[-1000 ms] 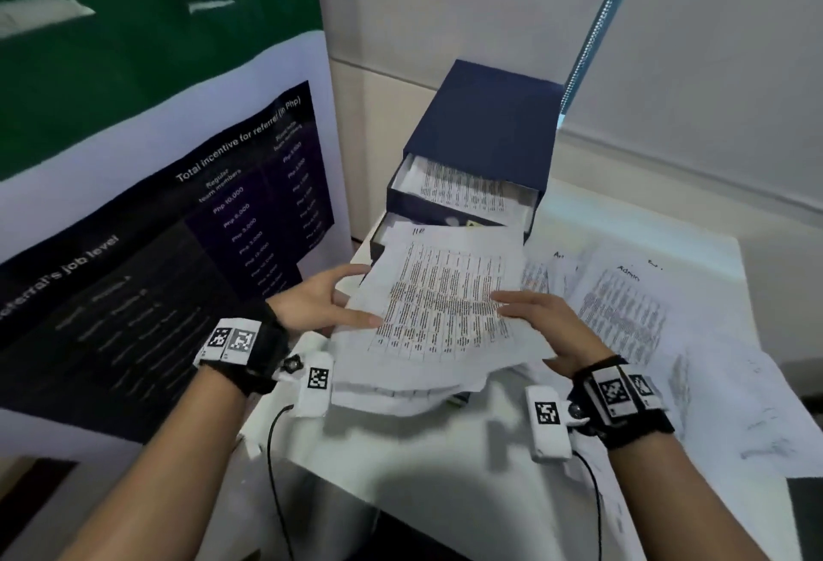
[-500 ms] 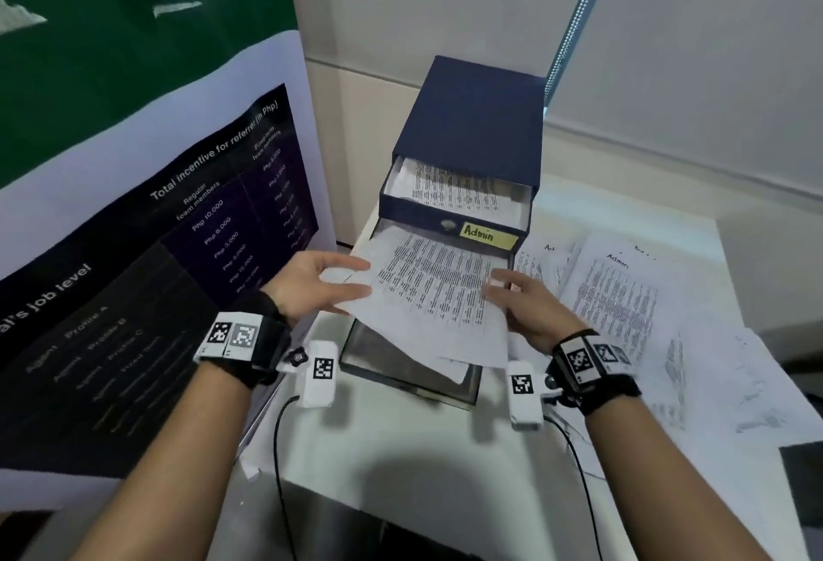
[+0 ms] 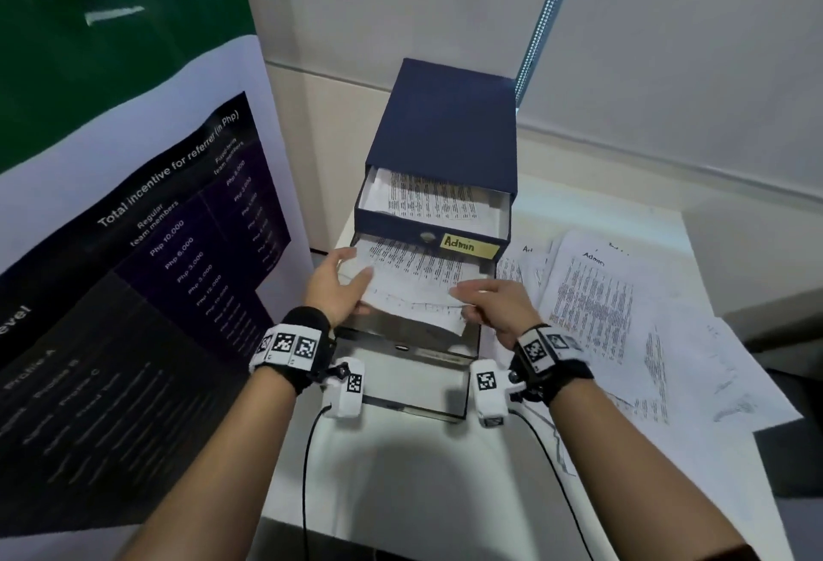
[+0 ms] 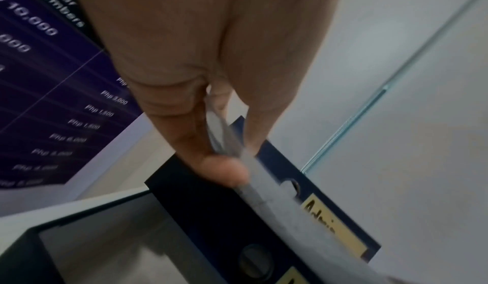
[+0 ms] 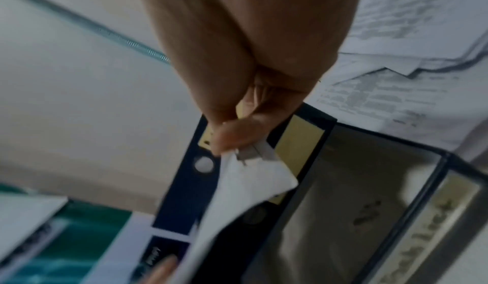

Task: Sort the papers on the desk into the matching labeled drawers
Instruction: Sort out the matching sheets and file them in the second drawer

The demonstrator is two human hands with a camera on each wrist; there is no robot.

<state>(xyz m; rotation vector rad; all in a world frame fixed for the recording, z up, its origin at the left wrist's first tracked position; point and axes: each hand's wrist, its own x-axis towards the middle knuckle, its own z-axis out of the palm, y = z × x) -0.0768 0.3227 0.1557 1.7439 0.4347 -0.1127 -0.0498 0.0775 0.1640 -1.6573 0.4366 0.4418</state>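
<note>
While both wrist views blur, left hand point(image 3: 335, 288) and right hand point(image 3: 499, 308) pinch papers point(image 3: 416, 279), lower drawer label unreadable

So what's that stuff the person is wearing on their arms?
Both arms are bare, with no sleeves. Each wrist has a black band: the left wrist band and the right wrist band. White tags with black square codes sit on them. A small white camera box hangs below each, trailing a thin black cable.

"Admin" on top drawer's yellow label point(image 3: 468, 245) & loose sheet point(image 3: 596, 293); "Total incentive for referrer (in Php)", "Php 10,000" on poster point(image 3: 169, 222)
</note>
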